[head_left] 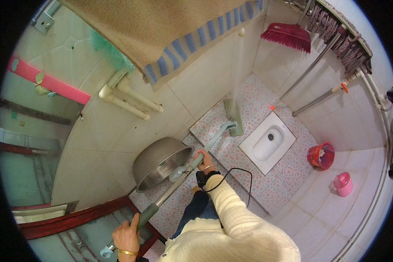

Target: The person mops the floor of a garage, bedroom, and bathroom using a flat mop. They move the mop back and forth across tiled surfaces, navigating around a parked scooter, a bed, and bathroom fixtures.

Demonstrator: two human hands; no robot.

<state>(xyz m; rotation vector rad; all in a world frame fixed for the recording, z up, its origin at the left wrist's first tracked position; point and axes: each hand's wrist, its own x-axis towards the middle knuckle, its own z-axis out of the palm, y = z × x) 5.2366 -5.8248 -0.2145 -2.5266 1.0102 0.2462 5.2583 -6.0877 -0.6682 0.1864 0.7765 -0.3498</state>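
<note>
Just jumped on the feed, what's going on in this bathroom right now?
A person holds a long-handled mop in both hands: the left hand at the top of the handle, the right hand farther down. The mop head lies on the pebble-patterned floor beside the squat toilet. A metal basin leans against the wall.

Even, soft indoor light — faint shadows, sharp centre, strong fisheye bend w/ black rim.
</note>
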